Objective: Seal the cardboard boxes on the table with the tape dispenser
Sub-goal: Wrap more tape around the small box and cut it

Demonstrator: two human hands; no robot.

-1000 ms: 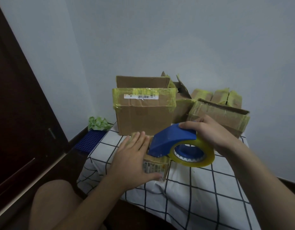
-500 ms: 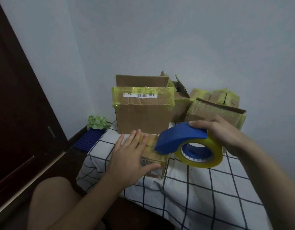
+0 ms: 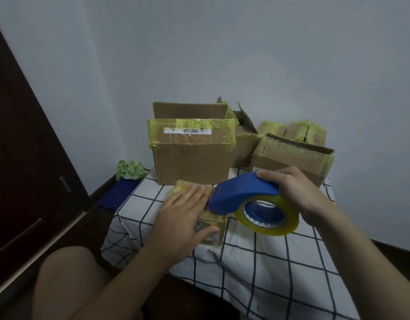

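Head view: tape dispenser (image 3: pixel 243 192) has a curved blue body and carries a yellowish clear tape roll (image 3: pixel 269 225); its nose sits at the top of the small box (image 3: pixel 211 227) near the left front edge of the table (image 3: pixel 268 273); right hand (image 3: pixel 298 192) fingers are curled round the blue body; left hand (image 3: pixel 183 218) fingers lie straight and together, flat on the small box; large box (image 3: pixel 192 158), taped yellow-green along its upper edges, stands just behind.
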